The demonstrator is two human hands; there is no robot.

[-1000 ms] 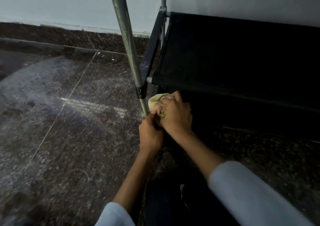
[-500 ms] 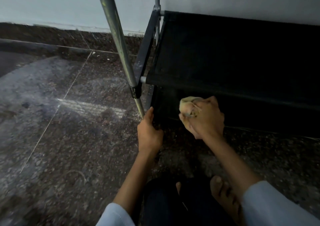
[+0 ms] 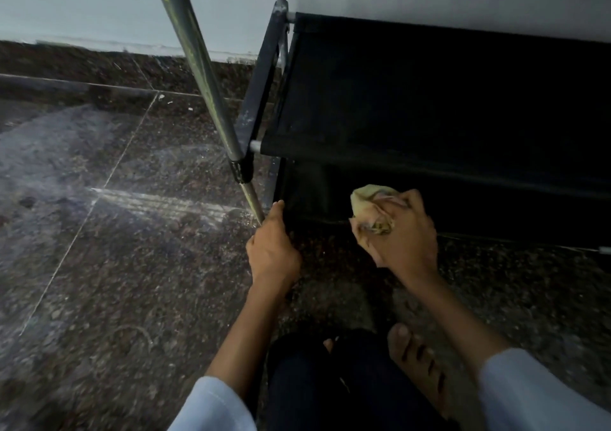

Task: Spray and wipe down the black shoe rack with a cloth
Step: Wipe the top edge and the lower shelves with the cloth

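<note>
The black shoe rack (image 3: 429,106) stands against the white wall, with black fabric shelves on grey metal tubes. Its front left post (image 3: 198,67) slants down to the floor. My left hand (image 3: 272,249) grips the foot of that post at floor level. A bunched yellowish cloth (image 3: 370,211) is held in my right hand (image 3: 401,235), which sits in front of the lowest shelf's front edge, to the right of the post. The underside of the rack is dark and hard to read.
The floor (image 3: 115,265) is dark speckled stone with pale tile seams and a whitish sheen at the left. A dark skirting strip runs along the wall base. My bare foot (image 3: 416,361) and dark trouser leg (image 3: 330,391) lie close below my hands.
My right hand has carried the cloth from the post's foot rightward along the lowest shelf's front edge. My left hand has stayed on the post.
</note>
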